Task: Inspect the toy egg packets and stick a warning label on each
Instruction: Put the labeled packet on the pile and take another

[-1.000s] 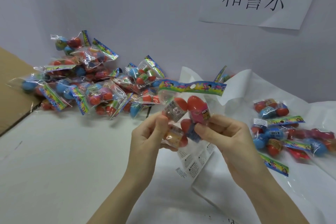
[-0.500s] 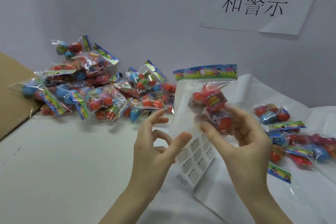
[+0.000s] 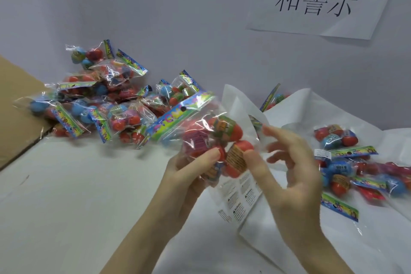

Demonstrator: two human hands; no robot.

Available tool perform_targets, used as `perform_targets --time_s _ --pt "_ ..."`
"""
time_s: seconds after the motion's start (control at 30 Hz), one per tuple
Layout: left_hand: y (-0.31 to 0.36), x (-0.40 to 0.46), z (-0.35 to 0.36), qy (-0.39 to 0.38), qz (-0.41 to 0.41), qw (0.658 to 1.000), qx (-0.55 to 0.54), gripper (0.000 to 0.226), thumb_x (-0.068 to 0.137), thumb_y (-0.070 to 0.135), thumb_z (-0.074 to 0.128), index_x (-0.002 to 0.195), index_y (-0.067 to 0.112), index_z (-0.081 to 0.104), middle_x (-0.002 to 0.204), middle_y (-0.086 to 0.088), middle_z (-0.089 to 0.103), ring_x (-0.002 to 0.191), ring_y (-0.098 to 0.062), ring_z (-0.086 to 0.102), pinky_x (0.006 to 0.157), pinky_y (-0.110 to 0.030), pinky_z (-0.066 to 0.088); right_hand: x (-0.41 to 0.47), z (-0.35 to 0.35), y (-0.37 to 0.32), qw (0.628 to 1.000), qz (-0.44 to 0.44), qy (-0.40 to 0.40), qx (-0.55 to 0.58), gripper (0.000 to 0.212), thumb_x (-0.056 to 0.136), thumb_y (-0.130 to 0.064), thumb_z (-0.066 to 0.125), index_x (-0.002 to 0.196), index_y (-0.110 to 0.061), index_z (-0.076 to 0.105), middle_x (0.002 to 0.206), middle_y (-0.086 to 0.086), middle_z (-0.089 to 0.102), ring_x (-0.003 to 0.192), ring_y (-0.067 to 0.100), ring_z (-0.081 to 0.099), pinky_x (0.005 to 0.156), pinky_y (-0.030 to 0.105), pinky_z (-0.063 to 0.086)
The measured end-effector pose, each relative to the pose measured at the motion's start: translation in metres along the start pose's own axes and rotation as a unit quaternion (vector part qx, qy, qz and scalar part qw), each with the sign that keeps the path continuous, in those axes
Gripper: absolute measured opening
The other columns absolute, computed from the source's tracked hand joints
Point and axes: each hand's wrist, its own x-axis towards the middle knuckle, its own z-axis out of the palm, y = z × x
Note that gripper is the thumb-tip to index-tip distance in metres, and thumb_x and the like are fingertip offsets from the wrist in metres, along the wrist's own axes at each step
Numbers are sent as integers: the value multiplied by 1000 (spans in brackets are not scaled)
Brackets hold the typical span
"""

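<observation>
packet [image 3: 209, 140] tilted above label sheet [image 3: 240, 198], left hand [image 3: 191, 176] gripping it, right hand [image 3: 287, 173] thumb touching, fingers spread

Glossy, crinkled clear plastic film is being seen on the held packet [image 3: 200, 131], with smooth shiny plastic eggs [image 3: 233, 132] inside. Matt white paper is being shown by the label sheet [image 3: 239, 198] and the wall sign [image 3: 322, 0]; matt brown cardboard [image 3: 15, 104] is lying at the left.
</observation>
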Motion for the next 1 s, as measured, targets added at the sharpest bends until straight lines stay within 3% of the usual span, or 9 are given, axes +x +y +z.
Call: perform_targets --time_s 0.07,0.17,0.23,0.33,0.43,0.6,0.77,0.9,1.0 --pt "-2 -1 0 -7 -2 1000 4 23 58 30 71 73 12 74 78 -10 64 76 -21 55 77 -34 43 8 -4 1 978 148 -101 109 38 64 -51 68 89 -22 71 87 -2 70 78 12 63 70 23 50" --pt "-4 -1 -1 24 2 1000 14 47 58 38 70 82 -1 68 89 -20 60 88 -29 50 89 -45 38 13 -8 2 942 216 -187 178 31 64 -46 66 73 -18 75 68 7 70 61 15 61 56 20 48" --pt "-6 0 -2 31 16 999 31 55 55 38 70 82 -9 62 86 -19 60 85 -28 52 87 -41 40 14 -8 2 939 222 -177 197 34 65 -47 62 72 -17 76 67 8 70 59 14 60 55 19 48" --pt "-3 -1 1 34 45 996 70 28 49 34 74 70 16 74 70 -2 68 66 -11 60 65 -17 48 12 -7 2 939 219 -155 213 29 68 -42 65 72 -15 75 66 8 70 59 14 60 55 18 48" --pt "-4 2 -1 73 41 992 96 23 51 34 79 68 19 75 61 2 61 55 -6 50 54 -15 41 9 -3 2 947 217 -129 200 23 68 -37 68 71 -15 76 64 11 67 58 15 58 54 19 48" --pt "-2 3 -3 58 28 994 93 24 55 43 72 71 24 75 64 7 64 61 -6 51 58 -14 42 9 -1 -1 942 237 -118 209 30 66 -43 60 69 -17 76 62 6 69 50 13 59 50 18 48" --pt "-5 1 -1 55 36 992 108 23 69 45 66 77 24 70 76 2 66 79 -21 55 77 -36 44 10 -2 0 950 240 -103 171 24 69 -38 58 68 -21 75 62 3 71 50 12 62 46 18 47" --pt "-9 0 7 18 42 993 105 36 71 35 63 103 21 57 89 8 72 85 -9 68 73 -24 54 5 1 4 976 196 -60 73 27 73 -38 53 61 -20 68 60 -4 68 54 4 59 51 15 46" --pt "-10 -1 7 22 43 993 111 48 62 15 72 106 23 55 87 7 74 82 -10 70 66 -18 53 5 2 3 977 187 -64 75 27 74 -39 53 64 -19 69 60 -3 68 55 4 60 53 15 47"
